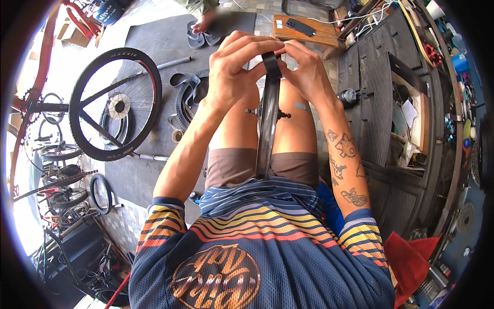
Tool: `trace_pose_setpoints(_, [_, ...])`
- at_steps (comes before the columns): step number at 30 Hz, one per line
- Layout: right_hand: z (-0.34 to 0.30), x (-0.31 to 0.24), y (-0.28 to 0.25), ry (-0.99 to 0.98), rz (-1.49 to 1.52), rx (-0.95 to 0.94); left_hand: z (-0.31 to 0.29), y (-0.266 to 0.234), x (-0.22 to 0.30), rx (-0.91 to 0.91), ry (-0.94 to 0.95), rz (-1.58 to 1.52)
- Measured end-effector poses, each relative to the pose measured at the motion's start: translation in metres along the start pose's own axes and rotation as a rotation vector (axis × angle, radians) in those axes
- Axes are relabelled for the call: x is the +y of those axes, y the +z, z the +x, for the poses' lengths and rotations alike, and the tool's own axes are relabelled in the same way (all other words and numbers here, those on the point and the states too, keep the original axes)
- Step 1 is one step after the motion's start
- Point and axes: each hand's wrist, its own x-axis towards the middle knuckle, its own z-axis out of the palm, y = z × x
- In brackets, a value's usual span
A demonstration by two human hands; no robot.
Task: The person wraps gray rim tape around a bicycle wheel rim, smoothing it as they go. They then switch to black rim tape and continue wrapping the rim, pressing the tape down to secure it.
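A bicycle wheel rim [267, 136] stands upright between my thighs, edge toward me, with its hub axle [284, 115] sticking out at both sides. A wide black strip [271, 66], which looks like rim tape, lies over the top of the rim. My left hand [237, 67] is closed on the strip from the left, fingers arched over the top and thumb against its side. From the right, my right hand [307, 70] pinches the strip near its edge. Both hands' fingertips come close together at the top, where they partly hide the strip.
At left is a bike frame [37, 107] with a tyred wheel [116, 104]. A loose tyre [181, 107] and an inner tube [186, 85] lie on the dark mat [154, 177]. Another person's hand [204, 23] shows ahead. A phone [300, 27] rests on a wooden stool [326, 36]; dark cabinets [373, 110] line the right.
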Motion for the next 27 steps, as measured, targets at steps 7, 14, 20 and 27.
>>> trace_pose_setpoints(7, [0.003,0.003,0.0,-0.032,0.019,-0.013,-0.005,-0.026,0.038,-0.214,-0.301,-0.146])
trace_pose_setpoints(14, [0.0,0.002,-0.002,-0.069,0.052,-0.019,-0.03,-0.048,0.072,-0.265,-0.065,-0.072])
trace_pose_setpoints(20, [0.003,-0.006,0.004,-0.096,0.04,-0.024,-0.039,-0.05,0.07,-0.169,0.355,0.207])
trace_pose_setpoints(27, [0.004,-0.007,0.001,-0.125,0.072,-0.013,-0.036,-0.066,0.076,-0.203,-0.02,-0.101])
